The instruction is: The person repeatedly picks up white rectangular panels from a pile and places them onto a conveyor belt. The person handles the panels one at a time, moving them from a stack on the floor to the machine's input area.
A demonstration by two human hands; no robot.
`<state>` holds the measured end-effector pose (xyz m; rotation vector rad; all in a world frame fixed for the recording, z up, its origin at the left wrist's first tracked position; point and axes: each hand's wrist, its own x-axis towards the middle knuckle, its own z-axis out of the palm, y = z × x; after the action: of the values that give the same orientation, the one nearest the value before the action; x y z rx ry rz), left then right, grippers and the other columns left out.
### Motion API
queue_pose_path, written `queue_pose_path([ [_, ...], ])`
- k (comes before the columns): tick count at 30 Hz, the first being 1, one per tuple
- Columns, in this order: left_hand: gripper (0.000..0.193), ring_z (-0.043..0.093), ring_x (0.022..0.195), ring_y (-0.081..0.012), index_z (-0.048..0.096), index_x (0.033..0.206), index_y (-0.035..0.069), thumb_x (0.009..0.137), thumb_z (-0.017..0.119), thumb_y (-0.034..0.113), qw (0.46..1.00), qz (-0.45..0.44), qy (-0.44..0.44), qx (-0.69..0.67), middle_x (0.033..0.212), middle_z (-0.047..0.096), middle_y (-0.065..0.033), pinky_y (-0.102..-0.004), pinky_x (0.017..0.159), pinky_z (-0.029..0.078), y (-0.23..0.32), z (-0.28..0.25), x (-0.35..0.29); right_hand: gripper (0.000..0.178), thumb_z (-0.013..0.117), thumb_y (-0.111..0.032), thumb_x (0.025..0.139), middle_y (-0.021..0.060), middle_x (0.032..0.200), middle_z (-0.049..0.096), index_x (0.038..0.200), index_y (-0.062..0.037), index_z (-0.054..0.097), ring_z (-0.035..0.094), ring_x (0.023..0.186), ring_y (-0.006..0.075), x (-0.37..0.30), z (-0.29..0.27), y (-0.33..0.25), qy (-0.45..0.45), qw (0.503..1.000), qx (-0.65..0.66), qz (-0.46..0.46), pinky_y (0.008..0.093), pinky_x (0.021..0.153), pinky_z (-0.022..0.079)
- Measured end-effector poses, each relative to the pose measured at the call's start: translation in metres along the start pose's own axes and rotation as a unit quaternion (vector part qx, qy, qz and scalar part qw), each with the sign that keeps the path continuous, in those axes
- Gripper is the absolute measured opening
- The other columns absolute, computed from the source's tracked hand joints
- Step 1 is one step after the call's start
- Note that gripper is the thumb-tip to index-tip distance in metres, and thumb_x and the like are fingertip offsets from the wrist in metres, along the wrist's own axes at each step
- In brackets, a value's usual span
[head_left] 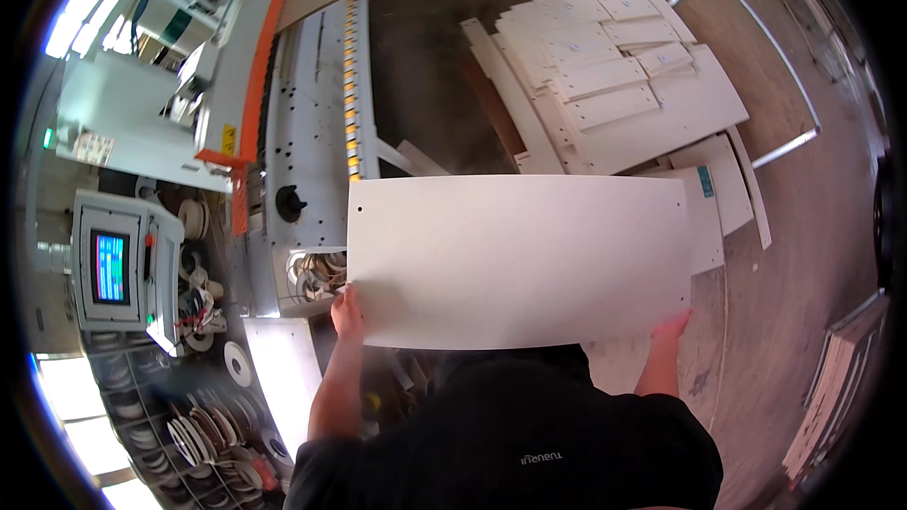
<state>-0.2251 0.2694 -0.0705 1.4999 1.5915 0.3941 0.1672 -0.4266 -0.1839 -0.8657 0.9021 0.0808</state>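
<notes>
A wide white panel (520,260) is held out level in front of my body, with small dark holes near its corners. My left hand (348,314) grips its left edge close to the near corner, fingers partly hidden by the board. At the near right corner, my right hand (673,323) is closed on the same panel, most of its fingers out of sight beneath. The panel's far left corner lies close to the end of a long machine bed (307,113), overlapping it in view.
Beyond the panel, several white boards (605,66) are stacked. An orange-edged machine beam (260,57) runs along the left. A control console (111,264) with a lit screen stands left, near rolls of edging (203,430). A metal frame (798,85) lies on the right.
</notes>
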Motion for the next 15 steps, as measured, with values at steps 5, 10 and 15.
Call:
queue_pose_path([
  [5,0.06,0.067,0.102,-0.0359,0.072,0.109,0.004,0.097,0.052,0.059,0.975,0.011,0.105,0.194,0.102,0.072,-0.0177,-0.0479,0.092,0.048,-0.002,-0.07,0.024,0.075,0.029,-0.063,0.106,0.0095,0.165,0.034,0.16,-0.0103,0.033,0.035,0.149,0.0353,-0.042,0.056,0.092,-0.095,0.995,0.011,-0.001,0.0534,0.121,0.03],
  [10,0.065,0.036,0.146,-0.0305,0.044,0.15,0.008,0.095,0.062,0.037,0.875,0.158,0.262,0.376,0.157,0.042,-0.0123,-0.0501,0.12,0.026,-0.032,-0.126,0.064,0.069,0.033,-0.061,0.106,0.0074,0.157,0.045,0.155,-0.0127,0.041,0.046,0.141,0.0324,-0.126,0.115,0.174,-0.119,0.99,-0.023,0.077,0.0525,0.115,0.041],
  [15,0.059,0.031,0.151,-0.0304,0.045,0.148,0.009,0.096,0.059,0.034,0.882,0.246,0.172,0.363,0.159,0.041,-0.012,-0.0529,0.124,0.02,-0.041,-0.106,0.051,0.056,0.05,-0.061,0.102,0.002,0.133,0.063,0.138,-0.0176,0.055,0.06,0.124,0.0257,-0.233,0.169,0.214,-0.115,0.962,-0.189,0.16,0.0451,0.107,0.049],
])
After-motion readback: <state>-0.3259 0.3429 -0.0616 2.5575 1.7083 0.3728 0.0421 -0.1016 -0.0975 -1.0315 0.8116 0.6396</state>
